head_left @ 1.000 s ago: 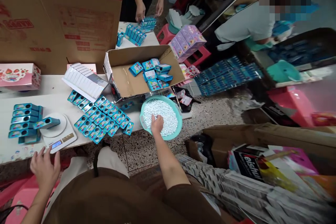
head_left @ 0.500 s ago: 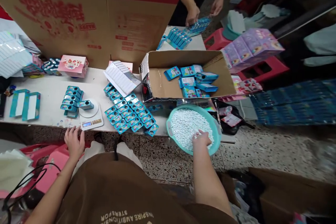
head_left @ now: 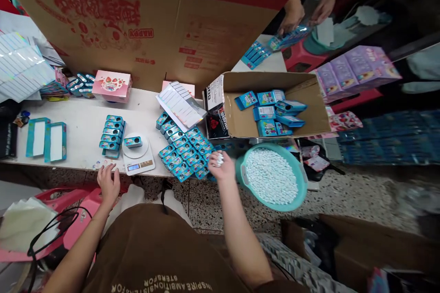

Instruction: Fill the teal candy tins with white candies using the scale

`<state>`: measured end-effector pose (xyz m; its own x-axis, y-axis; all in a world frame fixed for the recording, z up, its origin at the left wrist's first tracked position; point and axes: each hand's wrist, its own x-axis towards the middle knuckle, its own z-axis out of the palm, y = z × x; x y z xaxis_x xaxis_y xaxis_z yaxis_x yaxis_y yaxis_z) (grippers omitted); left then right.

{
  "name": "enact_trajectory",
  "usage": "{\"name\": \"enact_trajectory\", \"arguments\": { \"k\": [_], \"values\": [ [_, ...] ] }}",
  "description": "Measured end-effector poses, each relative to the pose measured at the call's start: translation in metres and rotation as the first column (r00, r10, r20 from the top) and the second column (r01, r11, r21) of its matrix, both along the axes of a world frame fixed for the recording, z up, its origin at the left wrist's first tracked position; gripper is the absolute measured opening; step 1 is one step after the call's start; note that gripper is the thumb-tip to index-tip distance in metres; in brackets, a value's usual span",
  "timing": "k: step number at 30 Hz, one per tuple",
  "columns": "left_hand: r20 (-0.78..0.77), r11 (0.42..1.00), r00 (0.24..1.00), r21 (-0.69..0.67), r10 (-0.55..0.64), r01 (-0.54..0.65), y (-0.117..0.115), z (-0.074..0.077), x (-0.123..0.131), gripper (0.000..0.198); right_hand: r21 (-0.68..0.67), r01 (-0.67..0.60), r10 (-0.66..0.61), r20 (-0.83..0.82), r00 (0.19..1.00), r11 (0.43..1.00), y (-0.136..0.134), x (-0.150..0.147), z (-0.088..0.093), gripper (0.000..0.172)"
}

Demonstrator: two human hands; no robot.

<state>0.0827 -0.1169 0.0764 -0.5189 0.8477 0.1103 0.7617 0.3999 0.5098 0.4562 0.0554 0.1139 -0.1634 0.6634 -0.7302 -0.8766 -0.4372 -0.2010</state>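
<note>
When you look at the right hand (head_left: 222,167), what does it have?

It is half closed, and it pinches a small bunch of white tablets (head_left: 220,159) between the fingers. It is just above the corner of the blue tins (head_left: 184,153), which lie in tight rows, and near the teal plastic basin (head_left: 271,176), full of the same tablets.

And the left hand (head_left: 108,185)?

It is open with the fingers spread, and it has hold of nothing. It is close to the front edge of the counter (head_left: 82,132) and near the digital scale (head_left: 137,158). One single tin (head_left: 132,142) lies on the scale (its display is too small for me to read).

What is behind them?

A cardboard box (head_left: 275,82) stands on the counter, with blue packets (head_left: 270,112) inside. Past it, the hands of another person (head_left: 292,13) hold a row of blue tins (head_left: 290,36).
</note>
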Motion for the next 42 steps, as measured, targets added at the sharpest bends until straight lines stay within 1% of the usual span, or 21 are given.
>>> {"name": "enact_trajectory", "arguments": {
  "k": [3,5,7,10,13,16,19,22,26,28,31,36,42],
  "values": [
    [0.038,0.998,0.997,0.026,-0.062,0.061,0.010,-0.006,-0.021,0.032,0.051,-0.071,0.074,-0.050,0.996,0.996,0.011,-0.091,-0.006,0.027],
    [0.060,0.994,0.993,0.042,-0.105,0.103,0.015,-0.010,-0.033,0.031,0.068,-0.081,0.082,-0.023,0.996,0.994,0.019,-0.145,-0.015,0.027],
    [0.083,0.989,0.986,0.042,-0.144,0.141,0.018,-0.013,-0.043,0.030,0.069,-0.061,0.058,0.040,0.997,0.996,0.026,-0.191,-0.026,0.027],
    [0.119,0.983,0.976,0.035,-0.184,0.181,0.020,-0.016,-0.054,0.030,0.039,-0.052,0.046,0.126,0.991,0.998,0.034,-0.242,-0.040,0.028],
    [0.156,0.980,0.968,0.040,-0.197,0.193,0.018,-0.020,-0.061,0.029,0.014,-0.032,0.029,0.216,0.976,0.999,0.038,-0.275,-0.049,0.030],
    [0.190,0.983,0.964,0.036,-0.185,0.182,0.015,-0.023,-0.067,0.030,0.015,-0.005,-0.001,0.335,0.942,1.000,0.039,-0.294,-0.056,0.030],
    [0.219,0.988,0.964,0.012,-0.151,0.152,0.011,-0.026,-0.072,0.030,0.066,0.012,-0.040,0.441,0.897,0.998,0.037,-0.304,-0.062,0.031],
    [0.242,0.992,0.964,-0.028,-0.109,0.120,0.008,-0.028,-0.078,0.030,0.098,-0.014,-0.040,0.534,0.845,0.995,0.034,-0.309,-0.065,0.033],
    [0.252,0.994,0.965,-0.060,-0.069,0.087,0.008,-0.030,-0.087,0.031,0.104,-0.045,-0.033,0.641,0.767,0.994,0.032,-0.316,-0.066,0.037],
    [0.250,0.995,0.966,-0.062,-0.062,0.079,0.008,-0.031,-0.090,0.031,0.116,-0.060,-0.033,0.667,0.744,0.991,0.032,-0.318,-0.066,0.038],
    [0.247,0.995,0.967,-0.062,-0.057,0.074,0.009,-0.034,-0.092,0.030,0.137,-0.070,-0.041,0.676,0.735,0.988,0.031,-0.320,-0.068,0.037],
    [0.251,0.996,0.967,-0.061,-0.049,0.066,0.009,-0.038,-0.095,0.030,0.112,-0.036,-0.052,0.688,0.724,0.993,0.031,-0.321,-0.071,0.035],
    [0.253,0.995,0.967,-0.077,-0.040,0.061,0.010,-0.040,-0.098,0.030,0.120,-0.058,-0.045,0.714,0.698,0.991,0.031,-0.320,-0.072,0.034]
  ]
}}
